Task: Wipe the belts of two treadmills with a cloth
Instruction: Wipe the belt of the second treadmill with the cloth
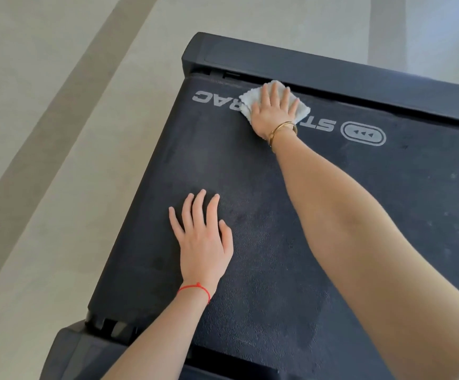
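A black treadmill belt point(291, 215) with grey lettering fills the middle of the view. My right hand point(273, 111) presses a white cloth point(250, 101) flat on the belt, over the lettering, close to the far side rail. Its fingers are straight and spread. My left hand point(202, 237) lies flat on the belt nearer to me, fingers straight, holding nothing. A red string is tied round the left wrist, and a gold bangle sits on the right wrist.
A black side rail point(332, 75) runs along the far edge of the belt. Another black frame part point(69, 349) sits at the near left corner. Pale grey floor point(58, 133) with darker stripes surrounds the treadmill.
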Motion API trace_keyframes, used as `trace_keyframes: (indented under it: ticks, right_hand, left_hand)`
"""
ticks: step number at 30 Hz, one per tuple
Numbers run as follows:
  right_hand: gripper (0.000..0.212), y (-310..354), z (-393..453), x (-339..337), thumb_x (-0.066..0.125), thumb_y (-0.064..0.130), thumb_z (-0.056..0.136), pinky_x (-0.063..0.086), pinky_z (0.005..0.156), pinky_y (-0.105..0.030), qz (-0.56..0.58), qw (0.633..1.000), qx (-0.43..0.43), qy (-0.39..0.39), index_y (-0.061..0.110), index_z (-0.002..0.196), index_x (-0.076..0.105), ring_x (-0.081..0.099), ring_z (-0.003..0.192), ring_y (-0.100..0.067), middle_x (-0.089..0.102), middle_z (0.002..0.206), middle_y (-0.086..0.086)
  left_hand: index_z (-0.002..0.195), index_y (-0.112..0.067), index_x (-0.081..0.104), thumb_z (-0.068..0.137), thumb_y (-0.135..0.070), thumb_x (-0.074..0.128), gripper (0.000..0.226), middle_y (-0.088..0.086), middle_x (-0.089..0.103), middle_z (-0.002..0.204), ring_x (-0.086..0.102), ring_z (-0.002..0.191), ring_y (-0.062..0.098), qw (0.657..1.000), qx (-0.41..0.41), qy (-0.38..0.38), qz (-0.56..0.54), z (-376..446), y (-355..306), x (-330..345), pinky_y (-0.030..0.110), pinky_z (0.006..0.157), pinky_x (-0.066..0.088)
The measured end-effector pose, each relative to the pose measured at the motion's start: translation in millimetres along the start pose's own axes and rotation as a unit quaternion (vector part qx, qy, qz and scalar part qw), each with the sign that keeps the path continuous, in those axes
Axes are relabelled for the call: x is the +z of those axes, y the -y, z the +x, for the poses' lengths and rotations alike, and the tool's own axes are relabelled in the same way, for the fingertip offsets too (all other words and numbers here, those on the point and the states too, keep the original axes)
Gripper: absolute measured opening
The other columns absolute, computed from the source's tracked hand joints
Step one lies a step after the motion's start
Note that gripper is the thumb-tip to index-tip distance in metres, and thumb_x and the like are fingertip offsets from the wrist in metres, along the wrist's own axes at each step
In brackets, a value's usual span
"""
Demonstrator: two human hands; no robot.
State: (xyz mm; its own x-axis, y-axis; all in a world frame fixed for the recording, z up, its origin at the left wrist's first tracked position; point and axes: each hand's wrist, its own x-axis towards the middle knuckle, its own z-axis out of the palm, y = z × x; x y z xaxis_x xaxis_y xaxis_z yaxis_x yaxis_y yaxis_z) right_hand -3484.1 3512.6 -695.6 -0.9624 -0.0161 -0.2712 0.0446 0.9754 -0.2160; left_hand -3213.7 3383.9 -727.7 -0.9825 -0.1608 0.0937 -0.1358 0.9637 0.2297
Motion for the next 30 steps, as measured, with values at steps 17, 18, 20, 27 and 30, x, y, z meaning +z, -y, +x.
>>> trace_keyframes:
  ticks: [17, 18, 20, 27, 30]
  right_hand:
    - [0.058, -7, -1, 6, 0.012, 0.042, 0.106, -0.007, 0.121, -0.047, -0.047, 0.989, -0.137, -0.019, 0.020, 0.158, -0.003, -0.008, 0.152, -0.028, -0.007, 0.166, -0.004]
    - [0.059, -21, -2, 3, 0.011, 0.042, 0.106, -0.008, 0.122, -0.047, -0.033, 0.993, -0.113, -0.021, 0.021, 0.158, -0.002, -0.009, 0.152, -0.028, -0.008, 0.166, -0.004]
    - [0.058, -36, -17, 6, 0.013, 0.042, 0.106, -0.009, 0.122, -0.048, -0.020, 0.995, -0.091, -0.028, 0.020, 0.159, -0.001, -0.009, 0.152, -0.028, -0.007, 0.166, -0.004]
    - [0.056, -40, -148, 49, 0.021, 0.038, 0.107, -0.002, 0.123, -0.050, -0.045, 0.977, -0.205, -0.042, 0.020, 0.159, 0.010, 0.001, 0.153, -0.029, 0.006, 0.166, -0.002]
    - [0.057, -55, -188, 57, 0.022, 0.041, 0.106, -0.001, 0.124, -0.046, -0.057, 0.965, -0.253, -0.025, 0.021, 0.158, 0.013, 0.002, 0.153, -0.024, 0.010, 0.166, 0.001]
  left_hand:
    - [0.142, -0.021, 0.047, 0.096, -0.032, 0.035, 0.050, 0.008, 0.043, 0.152, 0.035, 0.144, 0.032, 1.000, 0.002, -0.003, -0.005, 1, 2, 3, 0.064, 0.119, 0.018]
    - [0.142, -0.021, 0.047, 0.096, -0.032, 0.035, 0.050, 0.009, 0.043, 0.152, 0.035, 0.144, 0.032, 1.000, 0.001, -0.003, -0.005, 1, 2, 3, 0.064, 0.119, 0.018]
    - [0.142, -0.020, 0.048, 0.095, -0.031, 0.035, 0.049, 0.009, 0.043, 0.151, 0.035, 0.144, 0.032, 1.000, 0.001, -0.004, -0.006, 1, 1, 2, 0.064, 0.119, 0.018]
    - [0.142, -0.017, 0.049, 0.095, -0.028, 0.036, 0.050, 0.009, 0.044, 0.150, 0.035, 0.144, 0.032, 1.000, 0.000, -0.010, -0.007, -1, -1, 1, 0.063, 0.119, 0.018]
    - [0.143, -0.017, 0.047, 0.096, -0.028, 0.035, 0.050, 0.009, 0.043, 0.151, 0.033, 0.145, 0.032, 1.000, 0.002, -0.007, -0.006, -2, 0, 0, 0.063, 0.119, 0.018]
